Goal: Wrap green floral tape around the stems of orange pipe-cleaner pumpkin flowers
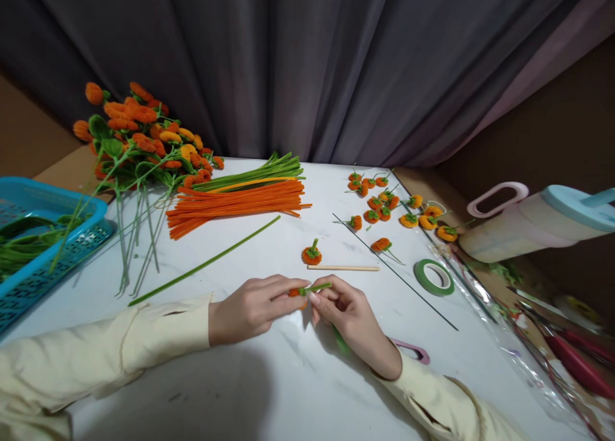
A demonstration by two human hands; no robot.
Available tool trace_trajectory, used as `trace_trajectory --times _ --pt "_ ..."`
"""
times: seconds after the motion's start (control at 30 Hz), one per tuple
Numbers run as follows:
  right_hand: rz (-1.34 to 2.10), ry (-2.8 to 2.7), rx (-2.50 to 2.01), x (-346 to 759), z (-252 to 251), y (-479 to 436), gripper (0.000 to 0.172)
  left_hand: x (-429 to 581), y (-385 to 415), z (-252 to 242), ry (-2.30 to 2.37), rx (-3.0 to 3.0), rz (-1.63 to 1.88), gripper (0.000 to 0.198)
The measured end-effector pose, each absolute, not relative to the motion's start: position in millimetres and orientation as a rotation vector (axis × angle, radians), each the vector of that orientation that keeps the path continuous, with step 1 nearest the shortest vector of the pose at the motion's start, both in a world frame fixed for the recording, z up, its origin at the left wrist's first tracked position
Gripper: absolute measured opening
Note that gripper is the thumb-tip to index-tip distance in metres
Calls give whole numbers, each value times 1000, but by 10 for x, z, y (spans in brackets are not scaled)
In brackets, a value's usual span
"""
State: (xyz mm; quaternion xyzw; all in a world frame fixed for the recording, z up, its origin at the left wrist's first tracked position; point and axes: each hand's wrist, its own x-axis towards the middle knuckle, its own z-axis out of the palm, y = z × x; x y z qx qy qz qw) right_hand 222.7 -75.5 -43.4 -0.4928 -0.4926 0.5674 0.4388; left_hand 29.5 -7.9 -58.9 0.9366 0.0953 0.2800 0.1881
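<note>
My left hand and my right hand meet low over the white table. Both pinch a small orange pipe-cleaner pumpkin with a green stem that sticks out to the right. A green pipe cleaner runs under my right palm. Just beyond the hands lie a finished orange pumpkin and a thin wooden stick. A long green pipe cleaner lies diagonally to the left.
Orange and green pipe cleaners are piled at the back. A bunch of orange flowers lies left, by a blue basket. Several small pumpkins, a green tape roll, a black wire, pink scissors and a jug lie right.
</note>
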Motion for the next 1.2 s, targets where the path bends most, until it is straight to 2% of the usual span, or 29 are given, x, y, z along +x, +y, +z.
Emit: trace_trajectory --times 0.2,0.6,1.2 --pt "1399 -1266 -1209 2228 -447 -751 23 336 -76 -627 186 2525 1001 41" --pt "1398 -1358 -1201 2245 -461 -770 21 342 -75 -648 218 2480 1007 44" --pt "1166 -1542 -1249 2231 -439 -780 17 354 -94 -631 152 2528 1041 44"
